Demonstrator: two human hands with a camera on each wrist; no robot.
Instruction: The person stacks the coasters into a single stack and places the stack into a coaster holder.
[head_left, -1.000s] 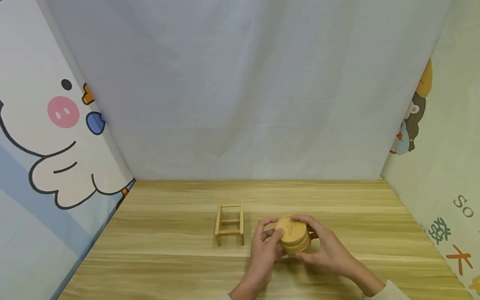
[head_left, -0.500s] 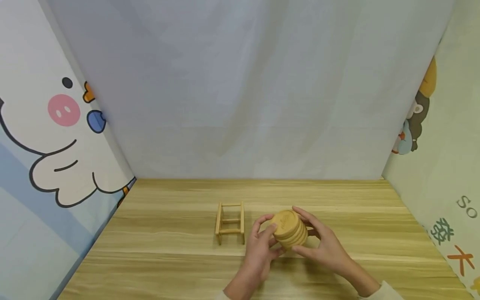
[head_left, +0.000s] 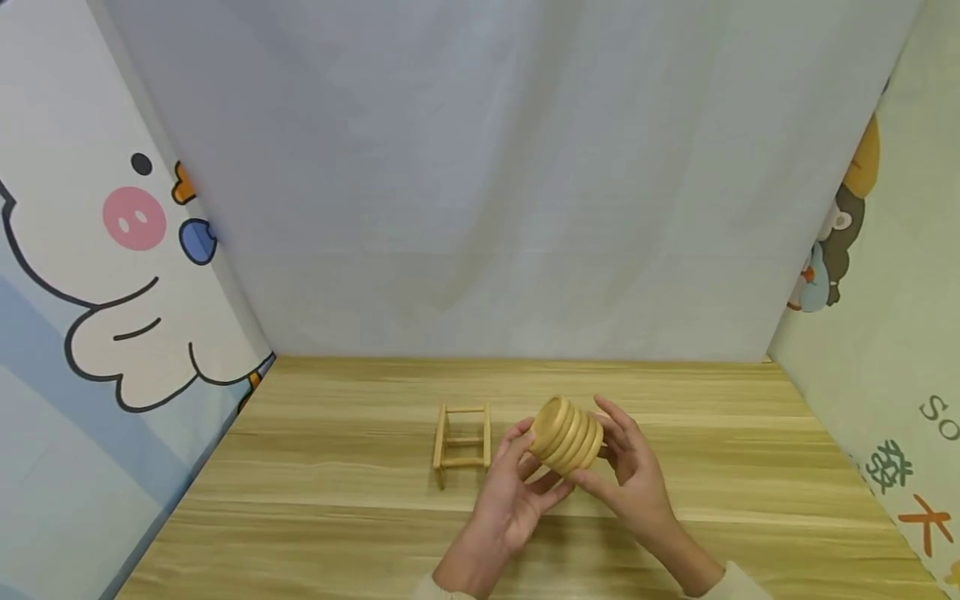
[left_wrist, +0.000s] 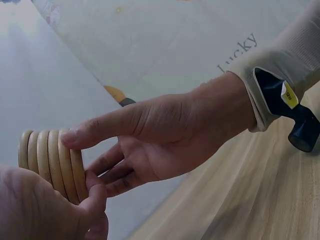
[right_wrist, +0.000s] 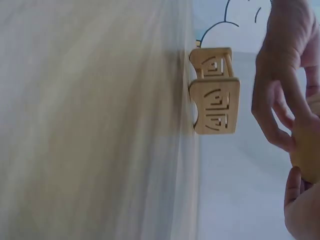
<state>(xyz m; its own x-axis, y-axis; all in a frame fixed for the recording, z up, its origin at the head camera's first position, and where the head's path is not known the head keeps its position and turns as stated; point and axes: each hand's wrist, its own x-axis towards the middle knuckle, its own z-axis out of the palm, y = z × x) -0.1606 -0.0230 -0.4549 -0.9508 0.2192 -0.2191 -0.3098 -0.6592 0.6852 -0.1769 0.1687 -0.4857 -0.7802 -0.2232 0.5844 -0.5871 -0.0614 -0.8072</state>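
Both hands hold a stack of several round wooden coasters [head_left: 567,437] above the table, tipped so its flat face points up and to the left. The left hand [head_left: 504,498] grips the stack's left end, thumb over the near face and fingers beneath. From the other side, the right hand [head_left: 633,492] holds the right end between thumb and fingers. In the left wrist view the coasters [left_wrist: 52,155] show edge-on, lined up face to face. Left of the hands, a small wooden rack [head_left: 462,437] with two end panels and crossbars stands on the table; the right wrist view shows cut-out panels.
The light wood-grain table [head_left: 337,517] runs back to a pale grey curtain [head_left: 480,208]. Printed cartoon panels flank it, a white character [head_left: 127,275] on the left and green-toned lettering [head_left: 888,465] on the right.
The coaster stack has been raised and moved slightly left, tilting from nearly upright to lying on its side. Both hands have turned with it. The rack stays put.
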